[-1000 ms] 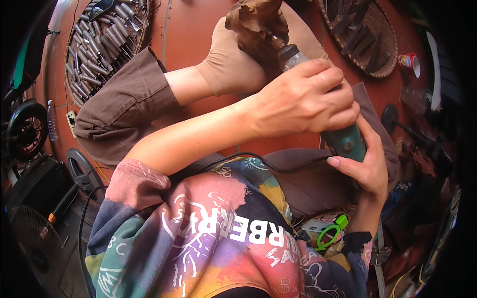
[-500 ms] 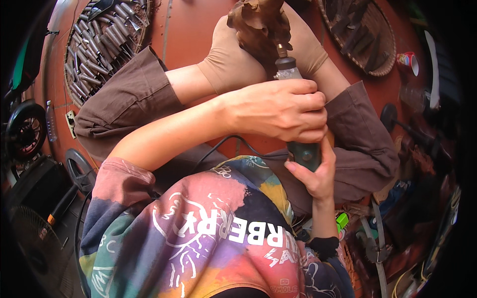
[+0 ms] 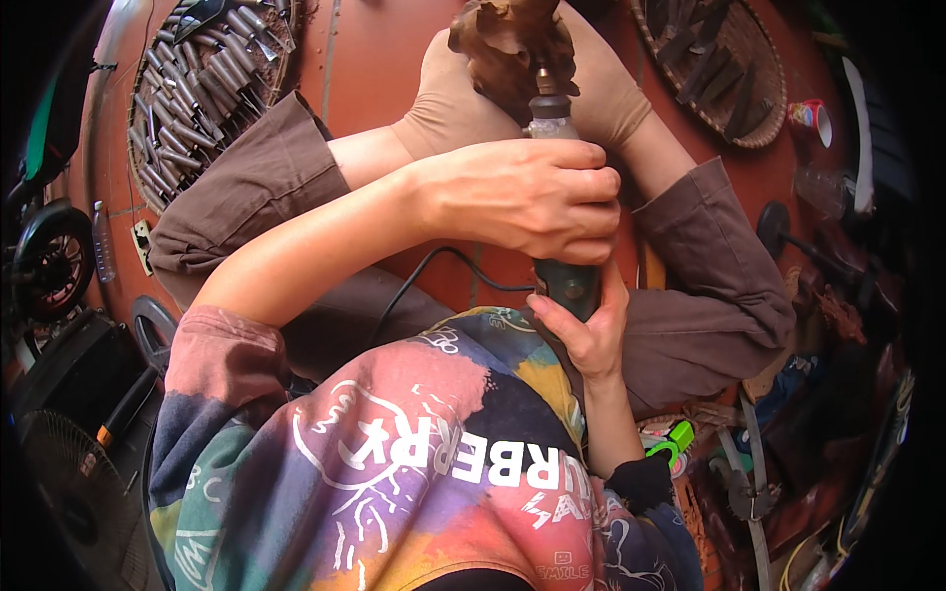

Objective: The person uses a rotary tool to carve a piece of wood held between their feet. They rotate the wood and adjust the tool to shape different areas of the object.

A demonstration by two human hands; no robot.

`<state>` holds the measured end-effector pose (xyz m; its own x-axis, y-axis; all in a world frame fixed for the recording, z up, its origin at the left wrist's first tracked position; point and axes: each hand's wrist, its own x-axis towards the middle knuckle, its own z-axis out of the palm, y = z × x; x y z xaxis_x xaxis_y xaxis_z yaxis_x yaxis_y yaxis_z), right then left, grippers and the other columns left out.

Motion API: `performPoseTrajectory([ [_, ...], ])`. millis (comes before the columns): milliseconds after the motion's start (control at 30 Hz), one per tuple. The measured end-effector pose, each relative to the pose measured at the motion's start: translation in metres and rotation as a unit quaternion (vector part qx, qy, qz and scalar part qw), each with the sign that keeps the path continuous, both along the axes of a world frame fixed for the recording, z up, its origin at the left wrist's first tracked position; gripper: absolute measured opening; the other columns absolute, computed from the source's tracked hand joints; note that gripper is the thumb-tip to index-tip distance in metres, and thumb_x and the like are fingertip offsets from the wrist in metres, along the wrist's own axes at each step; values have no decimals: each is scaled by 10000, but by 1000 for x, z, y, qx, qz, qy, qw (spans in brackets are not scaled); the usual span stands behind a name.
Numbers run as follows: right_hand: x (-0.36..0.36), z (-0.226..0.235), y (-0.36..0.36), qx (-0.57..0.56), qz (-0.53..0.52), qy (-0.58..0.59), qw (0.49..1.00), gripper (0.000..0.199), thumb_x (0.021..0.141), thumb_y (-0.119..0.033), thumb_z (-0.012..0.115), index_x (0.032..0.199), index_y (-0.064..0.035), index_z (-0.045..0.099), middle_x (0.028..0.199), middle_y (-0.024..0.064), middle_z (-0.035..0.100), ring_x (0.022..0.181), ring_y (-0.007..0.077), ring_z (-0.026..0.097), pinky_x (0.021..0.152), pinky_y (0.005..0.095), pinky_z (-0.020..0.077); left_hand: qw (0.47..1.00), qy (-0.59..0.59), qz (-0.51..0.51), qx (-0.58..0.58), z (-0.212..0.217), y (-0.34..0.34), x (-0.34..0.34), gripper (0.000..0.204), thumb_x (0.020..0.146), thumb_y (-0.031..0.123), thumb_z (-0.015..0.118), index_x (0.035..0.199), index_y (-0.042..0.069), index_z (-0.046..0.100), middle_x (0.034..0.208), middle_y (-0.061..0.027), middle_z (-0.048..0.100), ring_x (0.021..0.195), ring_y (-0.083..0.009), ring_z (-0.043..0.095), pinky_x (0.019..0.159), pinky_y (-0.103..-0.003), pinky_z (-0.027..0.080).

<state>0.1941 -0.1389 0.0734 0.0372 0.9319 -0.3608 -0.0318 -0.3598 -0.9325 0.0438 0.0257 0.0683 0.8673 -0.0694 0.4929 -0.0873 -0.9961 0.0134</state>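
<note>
A green corded die grinder [image 3: 569,285] points away from me, its dark collar and metal tip against a brown carved piece of wood [image 3: 507,49]. My left hand [image 3: 548,197] is wrapped over the front part of the grinder's body. Lower down, my right hand [image 3: 591,335] grips the back end, thumb along its near side. The carved wood sits between my two feet [image 3: 453,108] in tan socks, at the top of the view. The bit's working end is hidden against the wood. A black cord [image 3: 419,271] runs from the grinder toward my lap.
A woven basket [image 3: 133,138] full of dark-handled carving tools stands at far left. At far right, another basket [image 3: 778,108] holds dark wood strips, with a red-and-white cup [image 3: 810,123] beside it. A fan [image 3: 69,473] and a wheel [image 3: 49,261] are on the left.
Both hands and the grinder have shifted to the left and slightly away from me. The grinder's tip has moved left along the wood. My grip looks the same.
</note>
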Motion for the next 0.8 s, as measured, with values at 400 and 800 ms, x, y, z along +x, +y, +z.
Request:
performPoseTrajectory([
  [400, 2, 1, 1, 10, -2, 7, 1000, 634, 763, -163, 828, 1273, 52, 517, 1065, 116, 658, 980, 163, 638, 864, 302, 504, 1000, 5, 2, -7, 1, 1, 3, 266, 764, 211, 641, 1020, 142, 622, 1017, -15, 577, 1044, -197, 573, 954, -360, 509],
  [800, 7, 5, 6, 38, 13, -16, 999, 640, 761, -147, 823, 1283, 56, 514, 1065, 120, 660, 978, 157, 635, 861, 292, 502, 1000, 5, 11, -6, 4, 2, 3, 277, 767, 213, 638, 1035, 149, 618, 1029, -14, 575, 1046, -197, 576, 955, -364, 511],
])
